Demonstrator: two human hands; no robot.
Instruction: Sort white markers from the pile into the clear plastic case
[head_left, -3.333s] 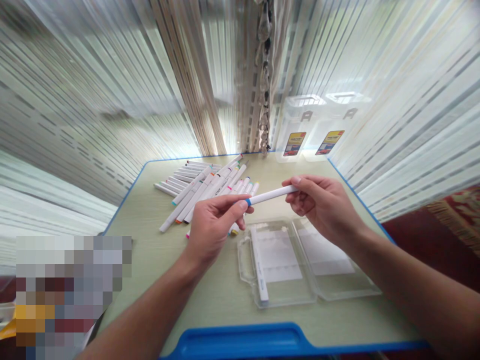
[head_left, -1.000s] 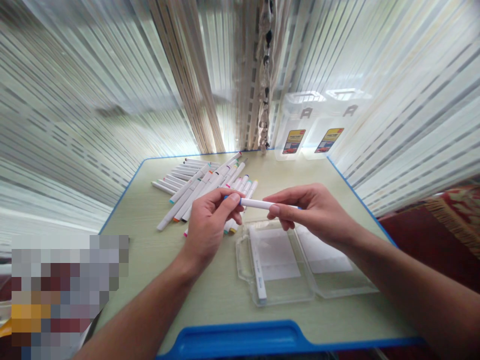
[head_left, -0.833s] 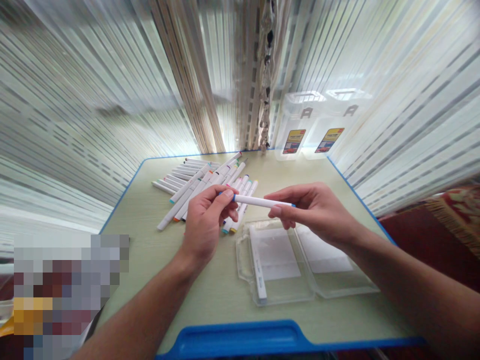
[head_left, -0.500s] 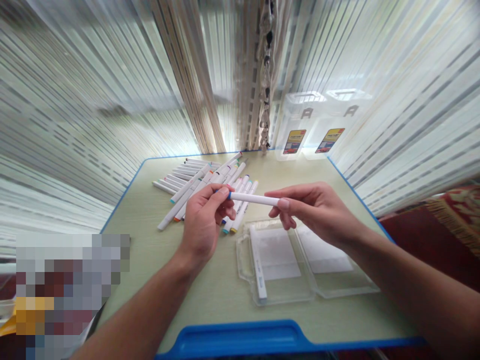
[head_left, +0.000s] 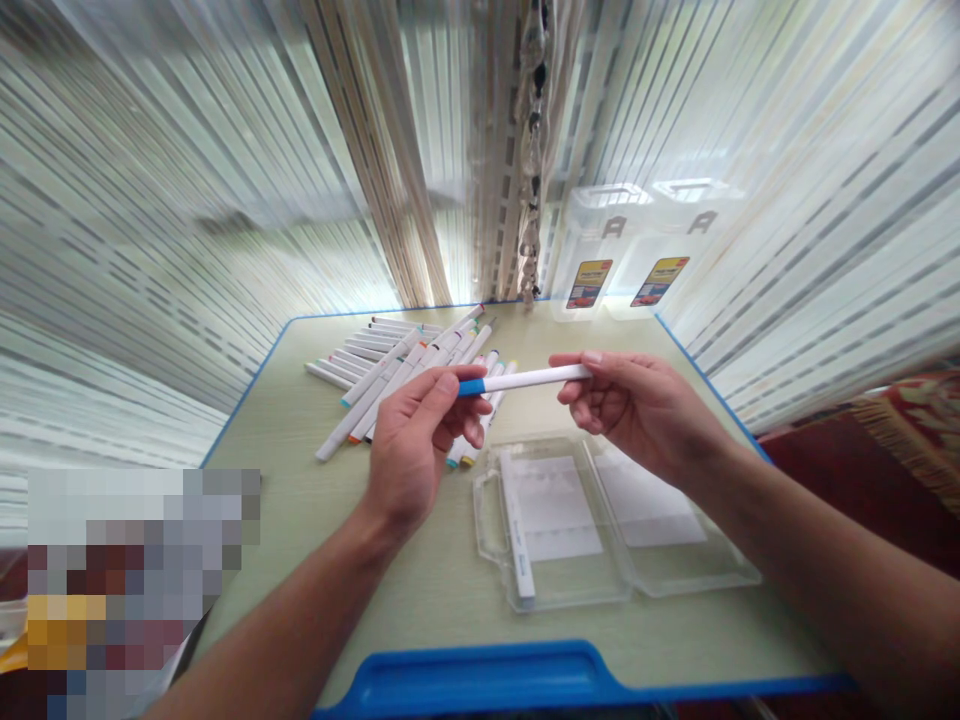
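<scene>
Passable across the worktop (head_left: 562,336) between piled pens (head_left: 402,378) and boxes (head_left: 589,284), but blocked nearer by the held pen (head_left: 525,379) and open case (head_left: 577,582).

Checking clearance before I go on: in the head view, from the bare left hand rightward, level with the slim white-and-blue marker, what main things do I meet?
Bare left hand, slim white-and-blue marker, bare right hand, white striped curtain, red patterned fringed textile.

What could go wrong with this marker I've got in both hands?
The blue-ended marker is pinched only near its ends by your left hand and right hand, so it might slip. The loose markers overlap nearby, so a nudge could scatter them. The lone marker in the open case might shift if bumped.
</scene>
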